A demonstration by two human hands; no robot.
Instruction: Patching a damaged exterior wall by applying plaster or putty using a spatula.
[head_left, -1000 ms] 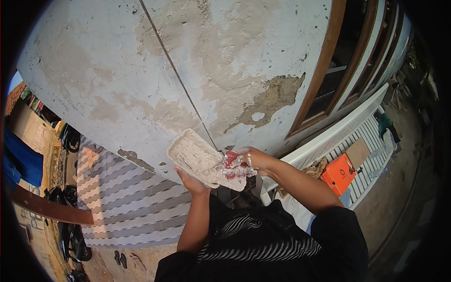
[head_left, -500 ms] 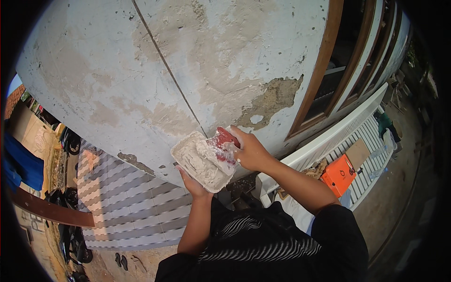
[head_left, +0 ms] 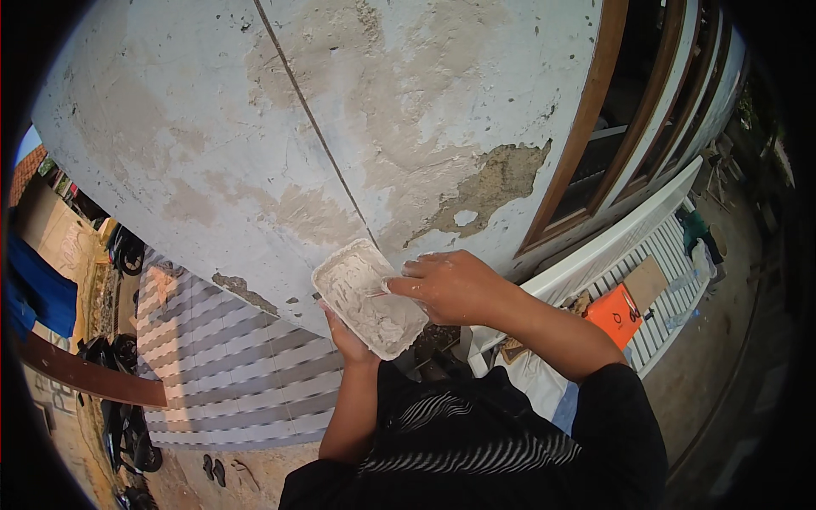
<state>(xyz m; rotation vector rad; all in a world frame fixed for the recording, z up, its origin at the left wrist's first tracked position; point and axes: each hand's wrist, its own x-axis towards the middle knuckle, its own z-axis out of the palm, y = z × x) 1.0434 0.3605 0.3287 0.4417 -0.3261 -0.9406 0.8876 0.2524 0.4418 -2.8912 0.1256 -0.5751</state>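
Observation:
My left hand (head_left: 347, 338) is closed around the near left side of a white rectangular tub (head_left: 393, 350), holding it up in front of the wall. Pale, creamy putty (head_left: 364, 313) coats its inside. Over the tub's right rim, my right hand (head_left: 455, 287) is closed on a red putty scraper (head_left: 375, 295). Only a thin edge of the scraper shows, inside the tub above the putty; the rest is hidden by my fingers. White smears mark the right fingers. Beyond the tub stands the white wall (head_left: 212, 110), with beige filled areas and a bare, rough patch (head_left: 501, 180).
A dark groove (head_left: 313, 123) runs down the wall to near the tub. Brown-framed windows (head_left: 586, 161) are at the right. Below them, a white slatted bench (head_left: 671, 319) bears an orange box (head_left: 612, 316). Striped tiles (head_left: 246, 365) cover the floor at left; sandals (head_left: 214, 470) lie nearer.
My right hand has turned over and lowered the scraper into the tub; its broad red face no longer shows. The heaped putty on the right now looks flatter. My left hand still holds the tub.

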